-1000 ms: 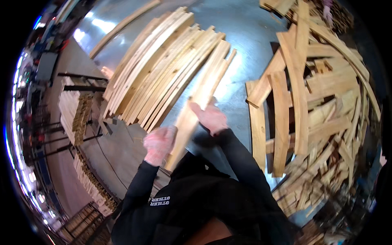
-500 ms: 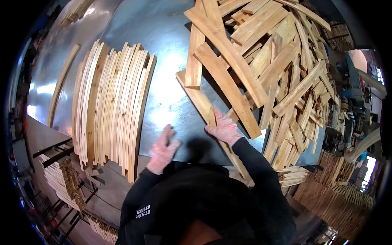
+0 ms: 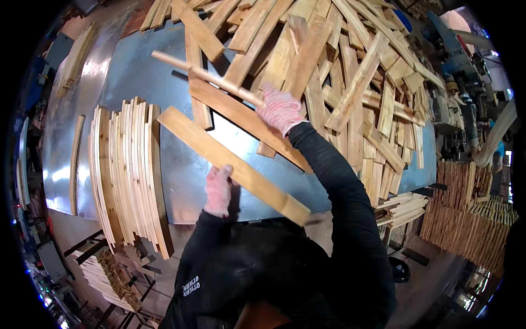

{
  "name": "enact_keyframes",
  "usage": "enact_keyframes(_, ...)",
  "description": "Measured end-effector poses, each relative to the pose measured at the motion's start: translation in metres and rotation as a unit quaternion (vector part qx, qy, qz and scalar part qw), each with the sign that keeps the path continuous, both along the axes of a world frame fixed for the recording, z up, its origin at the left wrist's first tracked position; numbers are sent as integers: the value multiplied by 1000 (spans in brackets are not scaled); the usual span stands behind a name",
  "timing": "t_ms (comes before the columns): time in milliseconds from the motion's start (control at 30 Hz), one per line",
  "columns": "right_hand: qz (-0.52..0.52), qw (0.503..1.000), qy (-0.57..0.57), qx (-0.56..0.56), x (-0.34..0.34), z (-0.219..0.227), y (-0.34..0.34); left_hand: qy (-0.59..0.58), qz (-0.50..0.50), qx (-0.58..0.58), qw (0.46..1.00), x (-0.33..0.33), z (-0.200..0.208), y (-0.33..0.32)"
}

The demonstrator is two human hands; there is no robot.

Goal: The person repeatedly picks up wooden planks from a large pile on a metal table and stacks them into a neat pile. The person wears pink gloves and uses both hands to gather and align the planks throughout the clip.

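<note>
My left hand [image 3: 218, 191], in a pale pink knit glove, pinches the near edge of a flat wooden slat [image 3: 255, 183]. That slat slants from the row of stacked slats down toward my body. My right hand [image 3: 280, 112], gloved alike, reaches forward and grips the end of another wooden slat [image 3: 213, 80], which is turned edge-on and slightly curved. Just below it a darker curved slat [image 3: 241, 119] lies across other pieces. The right hand is at the near left side of a jumbled heap of wooden slats [image 3: 350, 93].
On the left, slats standing on edge form a tight row [image 3: 131, 170] on the metal table [image 3: 181, 192]. A lone slat [image 3: 76, 164] lies farther left, with a small bundle [image 3: 76, 55] at the far left. Stacked wood [image 3: 460, 219] stands beyond the table on the right.
My left hand, previously empty, now holds a slat. My right hand has moved forward and left, from the near slat to another one, now tilted up on edge. The view has shifted.
</note>
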State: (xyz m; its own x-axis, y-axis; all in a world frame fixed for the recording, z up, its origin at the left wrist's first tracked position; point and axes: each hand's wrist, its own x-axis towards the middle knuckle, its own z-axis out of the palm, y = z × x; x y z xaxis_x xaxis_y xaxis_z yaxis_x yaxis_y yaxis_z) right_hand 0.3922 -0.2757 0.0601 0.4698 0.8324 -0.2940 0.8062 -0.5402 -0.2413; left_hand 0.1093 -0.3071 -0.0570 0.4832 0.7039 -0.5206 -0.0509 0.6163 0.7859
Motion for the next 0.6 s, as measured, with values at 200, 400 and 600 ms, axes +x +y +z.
enact_keyframes(200, 217, 968, -29, 123, -72, -40, -130, -145, 131, -205, 959, 29, 6, 17)
enact_keyframes(400, 223, 949, -121, 187, -53, -69, -76, 43, 197, -62, 977, 33, -19, 1)
enact_keyframes(600, 148, 985, 87, 0, -76, -68, -43, 112, 202, -2, 973, 9, -22, -18)
